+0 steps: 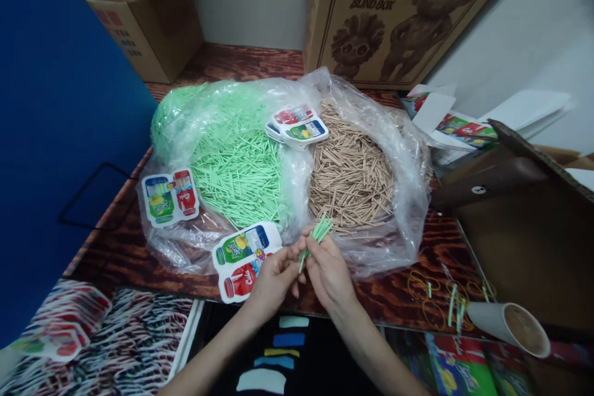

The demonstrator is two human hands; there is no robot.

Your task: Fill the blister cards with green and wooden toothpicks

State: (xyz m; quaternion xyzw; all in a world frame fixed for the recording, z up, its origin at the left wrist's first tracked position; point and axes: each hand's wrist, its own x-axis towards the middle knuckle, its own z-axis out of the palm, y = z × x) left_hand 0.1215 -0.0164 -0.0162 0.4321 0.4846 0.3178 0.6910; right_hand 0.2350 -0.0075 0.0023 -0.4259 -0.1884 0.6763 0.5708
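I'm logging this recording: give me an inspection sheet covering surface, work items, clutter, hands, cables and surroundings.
Surface: dark red-brown wood-grain tabletop.
Work items: green sticks and brown sticks heaped side by side in clear plastic; printed cards left of, below and between the heaps.
Clutter: yellow bands lie near a pale cup on the right.
Hands: right hand pinches a small green bundle; left hand has its fingers at the bundle's lower end, grip unclear.
Cables: nothing seen for certain; a thin black loop at left is unidentified.
Surroundings: "BLIND BOX" carton behind; blue panel left.
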